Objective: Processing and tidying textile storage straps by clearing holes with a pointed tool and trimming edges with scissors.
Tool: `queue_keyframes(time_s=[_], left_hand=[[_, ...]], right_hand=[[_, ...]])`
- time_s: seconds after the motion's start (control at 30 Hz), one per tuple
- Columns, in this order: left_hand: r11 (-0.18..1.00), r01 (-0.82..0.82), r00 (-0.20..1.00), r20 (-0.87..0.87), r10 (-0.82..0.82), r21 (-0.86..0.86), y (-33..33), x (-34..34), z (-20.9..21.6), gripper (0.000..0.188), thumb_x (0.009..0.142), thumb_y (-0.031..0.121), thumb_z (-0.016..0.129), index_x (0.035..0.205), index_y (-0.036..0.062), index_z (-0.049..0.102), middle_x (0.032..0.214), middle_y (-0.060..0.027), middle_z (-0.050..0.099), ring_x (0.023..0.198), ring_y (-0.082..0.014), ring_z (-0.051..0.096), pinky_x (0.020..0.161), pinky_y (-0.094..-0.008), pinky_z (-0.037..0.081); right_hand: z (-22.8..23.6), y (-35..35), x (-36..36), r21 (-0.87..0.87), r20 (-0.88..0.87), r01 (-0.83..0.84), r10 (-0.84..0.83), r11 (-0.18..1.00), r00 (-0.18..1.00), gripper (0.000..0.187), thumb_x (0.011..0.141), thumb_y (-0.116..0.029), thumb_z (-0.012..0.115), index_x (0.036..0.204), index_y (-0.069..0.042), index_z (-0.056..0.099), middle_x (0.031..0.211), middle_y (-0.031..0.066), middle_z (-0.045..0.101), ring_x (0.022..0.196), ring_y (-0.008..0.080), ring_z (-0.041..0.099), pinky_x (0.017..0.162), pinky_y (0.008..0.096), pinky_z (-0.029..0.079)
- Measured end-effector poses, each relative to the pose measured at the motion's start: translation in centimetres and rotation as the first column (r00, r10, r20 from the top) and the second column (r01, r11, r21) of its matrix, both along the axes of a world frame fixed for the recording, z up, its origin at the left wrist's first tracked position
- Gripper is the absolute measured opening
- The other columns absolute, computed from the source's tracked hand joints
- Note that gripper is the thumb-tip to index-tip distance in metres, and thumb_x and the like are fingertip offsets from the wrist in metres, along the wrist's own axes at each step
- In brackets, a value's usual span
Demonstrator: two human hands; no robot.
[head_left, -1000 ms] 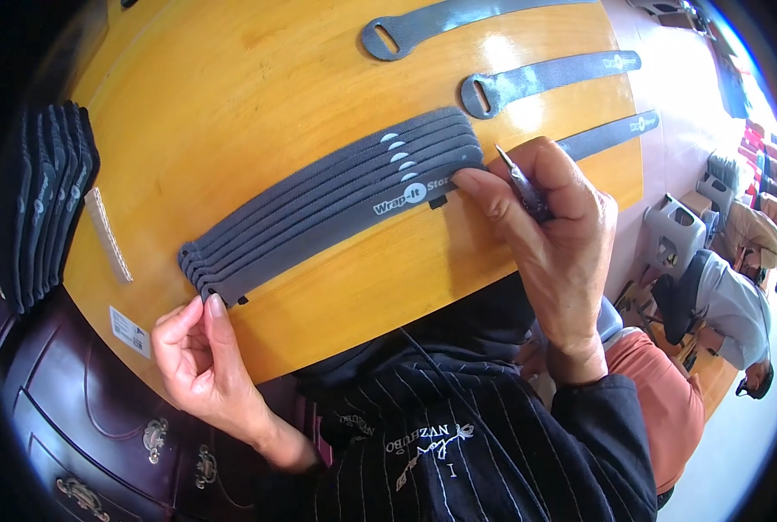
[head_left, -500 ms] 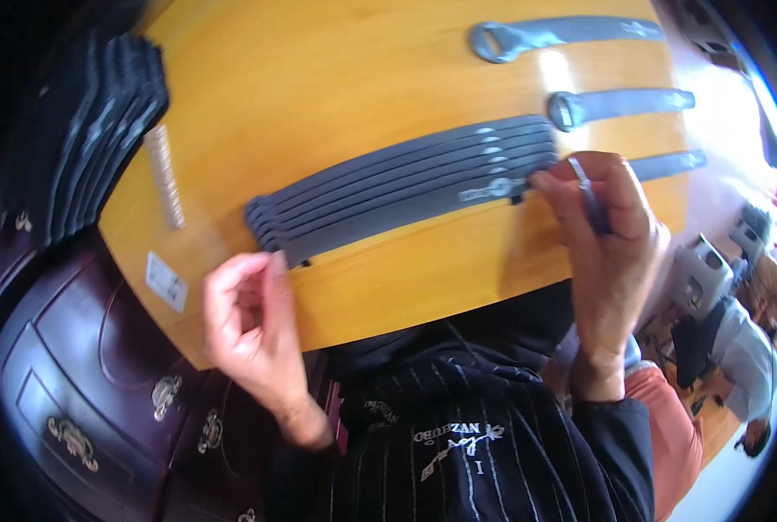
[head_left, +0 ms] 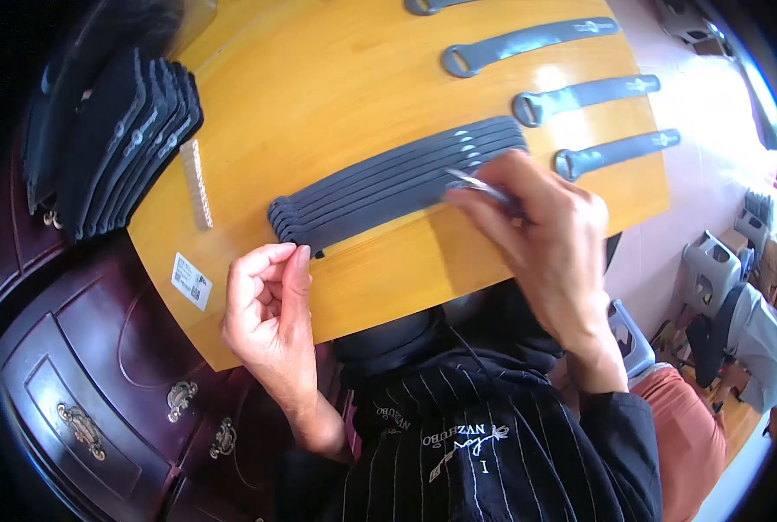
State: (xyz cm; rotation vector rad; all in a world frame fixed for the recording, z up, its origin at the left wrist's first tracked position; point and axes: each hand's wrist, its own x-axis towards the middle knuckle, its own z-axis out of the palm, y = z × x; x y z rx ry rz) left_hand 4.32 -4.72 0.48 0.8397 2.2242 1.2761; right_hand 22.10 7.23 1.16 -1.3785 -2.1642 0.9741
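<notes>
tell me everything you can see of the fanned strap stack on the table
The fanned strap stack lies on the yellow table, slanting up to the right: dark grey, fabric-like, its layers overlapping, with rounded left ends and pale marks toward the right. The left hand is at its lower left corner, contact unclear; the right hand hides its lower right part.

Tabletop (head_left: 362, 104): we see glossy yellow-brown wood, its edges bent by the fisheye view.
Dark cabinet (head_left: 40, 383): on our left we find polished reddish-brown furniture with panelled fronts and ornate metal handles (head_left: 81, 431).
Floor (head_left: 658, 191): we make out a pale, pinkish surface along the right.
Grey stools (head_left: 708, 268): we spot several in plastic, beyond the tabletop's right end.
Far wooden surface (head_left: 748, 426): we glimpse a strip at lower right.
Light: we get strong white glare at upper right and a shiny patch on the tabletop; we cannot tell its source.
</notes>
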Motion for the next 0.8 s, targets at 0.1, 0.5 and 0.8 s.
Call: queue_keyframes(time_s=[0.1, 0.5, 0.8], left_hand=[[0.997, 0.07, 0.996, 0.049, -0.069, -0.028, 0.7, 0.1, -0.8, 0.007, 0.087, 0.003, 0.066, 0.089, 0.0005, 0.06, 0.07, 0.0036, 0.056, 0.06, -0.0008, 0.046, 0.054, -0.0145, 0.035], [0.977, 0.212, 0.971, 0.109, -0.213, 0.022, 0.6, 3.5, 0.5, 0.006, 0.086, 0.002, 0.066, 0.091, 0.0016, 0.062, 0.072, 0.0014, 0.058, 0.057, -0.0024, 0.048, 0.05, -0.0166, 0.038], [0.86, 0.495, 0.861, 0.06, -0.505, 0.123, 3.0, 9.8, 0.8, 0.019, 0.079, -0.005, 0.07, 0.096, -0.0005, 0.063, 0.085, -0.0048, 0.059, 0.067, -0.008, 0.056, 0.056, -0.0212, 0.046]], right_hand=[[-0.5, 0.8, 0.4, 0.029, 0.055, -0.033, 0.031, 0.999, 0.998, 0.022, 0.081, -0.022, 0.067, 0.079, -0.004, 0.056, 0.074, 0.0125, 0.062, 0.069, 0.032, 0.063, 0.059, 0.0395, 0.048], [0.6, 2.7, 9.7, 0.316, 0.194, 0.029, -0.095, 0.948, 0.976, 0.019, 0.083, -0.023, 0.067, 0.097, -0.01, 0.066, 0.098, 0.0109, 0.058, 0.076, 0.0288, 0.064, 0.067, 0.0367, 0.051], [0.5, -0.1, 8.7, 0.051, -0.048, -0.059, 0.061, 0.997, 0.997, 0.016, 0.081, -0.012, 0.067, 0.094, -0.006, 0.061, 0.085, 0.0084, 0.061, 0.076, 0.0286, 0.064, 0.064, 0.0347, 0.051]])
